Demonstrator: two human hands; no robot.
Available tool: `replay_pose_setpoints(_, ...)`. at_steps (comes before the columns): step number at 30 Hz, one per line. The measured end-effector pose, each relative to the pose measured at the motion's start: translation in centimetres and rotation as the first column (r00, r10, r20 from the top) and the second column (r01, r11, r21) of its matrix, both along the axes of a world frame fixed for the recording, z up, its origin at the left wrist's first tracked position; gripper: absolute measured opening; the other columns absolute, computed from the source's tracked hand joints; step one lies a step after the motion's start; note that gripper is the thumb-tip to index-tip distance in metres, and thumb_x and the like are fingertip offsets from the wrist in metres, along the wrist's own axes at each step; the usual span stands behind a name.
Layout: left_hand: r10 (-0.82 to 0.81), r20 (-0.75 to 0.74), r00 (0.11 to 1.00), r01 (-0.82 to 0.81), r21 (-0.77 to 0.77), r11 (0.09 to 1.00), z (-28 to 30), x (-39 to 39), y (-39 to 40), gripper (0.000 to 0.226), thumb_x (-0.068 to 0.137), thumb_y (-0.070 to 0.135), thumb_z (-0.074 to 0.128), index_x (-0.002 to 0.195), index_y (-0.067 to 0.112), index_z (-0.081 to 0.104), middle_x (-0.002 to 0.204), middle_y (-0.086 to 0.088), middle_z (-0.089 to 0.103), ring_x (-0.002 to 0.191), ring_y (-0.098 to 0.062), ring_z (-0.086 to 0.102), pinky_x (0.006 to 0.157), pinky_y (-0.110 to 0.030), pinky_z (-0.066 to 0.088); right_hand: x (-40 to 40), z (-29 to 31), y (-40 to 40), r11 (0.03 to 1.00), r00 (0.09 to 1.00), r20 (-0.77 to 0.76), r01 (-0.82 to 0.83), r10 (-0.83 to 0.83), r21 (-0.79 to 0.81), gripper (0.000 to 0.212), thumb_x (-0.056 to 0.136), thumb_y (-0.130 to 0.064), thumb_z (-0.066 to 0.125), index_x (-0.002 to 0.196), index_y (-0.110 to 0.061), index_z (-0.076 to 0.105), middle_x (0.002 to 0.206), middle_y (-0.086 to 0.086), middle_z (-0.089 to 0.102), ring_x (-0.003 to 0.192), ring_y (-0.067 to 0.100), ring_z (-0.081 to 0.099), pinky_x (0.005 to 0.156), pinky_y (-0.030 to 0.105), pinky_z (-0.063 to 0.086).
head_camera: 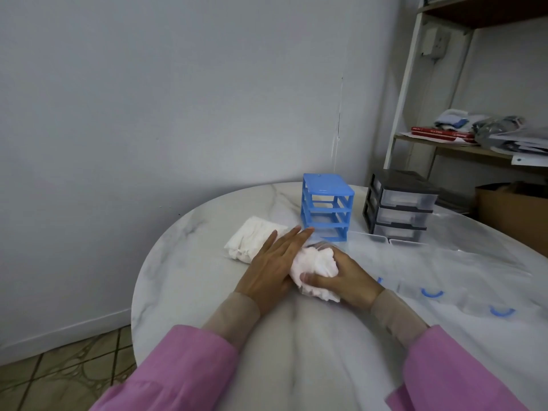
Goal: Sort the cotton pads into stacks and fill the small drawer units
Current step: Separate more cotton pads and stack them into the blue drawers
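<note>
The right hand (pixel 345 277) has its fingers and thumb curled round a bunch of white cotton pads (pixel 314 269) near the middle of the round white marble-look worktop (pixel 184 256); the bunch seems partly wrapped in thin clear film, hard to be sure. The left hand (pixel 274 259) lies flat w/ fingers straight and together, pressed against the left side of that bunch, fingertips pointing toward the blue plastic drawer frame (pixel 326 207). Just left of the left hand sits a second pile of white cotton pads (pixel 252 240), its near-right edge hidden under the hand. The blue frame stands upright w/ its three slots open, no drawers in them. To its right, well apart, a dark grey drawer unit w/ clear drawers (pixel 398 206) stands upright; white contents show through the fronts but are too blurred to name. In front of it lie two clear plastic trays (pixel 385 240), mostly see-through, edges only. On the worktop's right side are clear drawers w/ blue curved handles (pixel 433 293); outlines hard to make out, count uncertain. Pink sleeves (pixel 178 366) are cut off at the bottom edge.
</note>
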State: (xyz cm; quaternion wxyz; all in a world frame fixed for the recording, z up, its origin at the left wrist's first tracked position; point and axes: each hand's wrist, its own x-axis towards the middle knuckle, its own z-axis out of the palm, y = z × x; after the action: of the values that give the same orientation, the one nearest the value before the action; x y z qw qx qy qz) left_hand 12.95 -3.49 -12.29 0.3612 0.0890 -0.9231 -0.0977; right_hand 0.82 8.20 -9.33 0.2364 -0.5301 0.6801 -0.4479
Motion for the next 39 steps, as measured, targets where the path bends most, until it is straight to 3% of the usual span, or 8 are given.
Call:
replay_pose_setpoints(5,0.017,0.015,1.0,-0.016,-0.061,0.998,-0.1,-0.3,0.0,0.068,0.081,0.023,0.058,0.143,0.01,0.031,0.143,-0.011,0.043,0.137,-0.008,0.021,0.112,-0.027,0.007,-0.6,0.3,-0.1,0.993,0.993,-0.019,0.113,-0.113,-0.017,0.022,0.071,-0.009,0.076,0.077,-0.022,0.059,0.06,0.0,0.064,0.046,0.005,0.057,0.055,0.027,0.049)
replay_pose_setpoints(11,0.114,0.04,0.993,-0.11,-0.094,0.989,0.2,0.2,-0.3,0.067,0.081,0.014,0.063,0.142,0.015,0.036,0.149,0.003,0.035,0.137,-0.002,0.01,0.115,-0.035,-0.009,-0.8,0.4,0.5,0.993,0.993,0.011,0.116,-0.116,0.0,0.018,0.071,-0.004,0.072,0.079,-0.015,0.06,0.052,0.001,0.063,0.045,0.015,0.055,0.05,0.023,0.046)
replay_pose_setpoints(21,0.257,0.117,0.959,-0.243,-0.123,0.962,1.0,0.6,1.1,0.078,0.077,0.015,0.053,0.147,0.021,0.019,0.155,0.003,0.018,0.137,0.0,-0.007,0.103,-0.042,-0.031,-1.9,0.7,3.2,0.984,0.984,0.014,0.18,-0.18,-0.01,0.016,0.073,-0.008,0.071,0.077,-0.014,0.058,0.055,0.006,0.064,0.041,0.013,0.051,0.041,0.019,0.039)
replay_pose_setpoints(25,0.194,0.195,0.962,-0.163,-0.162,0.973,1.3,0.5,2.5,0.087,0.064,0.018,0.038,0.147,0.029,0.015,0.155,0.01,0.008,0.139,-0.001,-0.011,0.105,-0.044,-0.03,-2.1,0.7,4.6,0.99,0.99,-0.001,0.142,-0.142,-0.007,0.015,0.075,-0.011,0.071,0.077,-0.016,0.057,0.062,0.01,0.068,0.047,0.017,0.053,0.045,0.021,0.041)
replay_pose_setpoints(30,0.304,0.281,0.91,-0.267,-0.162,0.95,1.4,0.3,1.7,0.08,0.074,0.013,0.043,0.147,0.032,0.016,0.156,0.01,0.011,0.143,-0.005,-0.007,0.103,-0.043,-0.031,-3.0,0.5,6.3,0.996,0.996,0.027,0.078,-0.079,0.048,0.017,0.076,-0.013,0.071,0.082,-0.013,0.056,0.069,0.013,0.07,0.051,0.019,0.053,0.049,0.024,0.042)
replay_pose_setpoints(34,0.395,0.298,0.869,-0.354,-0.185,0.917,2.2,0.1,2.1,0.087,0.079,-0.004,0.042,0.148,0.031,0.001,0.157,0.01,0.001,0.144,-0.009,-0.011,0.109,-0.049,-0.02,-4.0,0.0,7.1,0.996,0.993,0.089,0.076,-0.08,0.04,0.032,0.069,-0.037,0.079,0.085,-0.017,0.06,0.078,0.011,0.072,0.059,0.017,0.059,0.057,0.03,0.043)
replay_pose_setpoints(36,0.365,0.253,0.896,-0.33,-0.171,0.928,2.3,0.0,2.4,0.093,0.073,-0.012,0.04,0.148,0.03,0.005,0.157,0.008,0.005,0.143,-0.009,-0.012,0.108,-0.046,-0.022,-4.4,-0.1,7.3,0.997,0.991,0.107,0.082,-0.083,0.014,0.045,0.06,-0.051,0.077,0.087,-0.019,0.061,0.084,0.007,0.072,0.072,0.023,0.064,0.065,0.033,0.047)
replay_pose_setpoints(39,0.274,0.142,0.951,-0.259,-0.111,0.959,2.3,-0.5,2.7,0.094,0.063,-0.018,0.04,0.144,0.026,0.028,0.152,0.005,0.025,0.145,-0.008,0.004,0.112,-0.043,-0.017,-4.8,0.0,7.3,0.994,0.985,0.148,0.094,-0.086,-0.052,0.043,0.064,-0.045,0.081,0.093,-0.024,0.058,0.086,0.001,0.068,0.078,0.021,0.063,0.069,0.031,0.051)
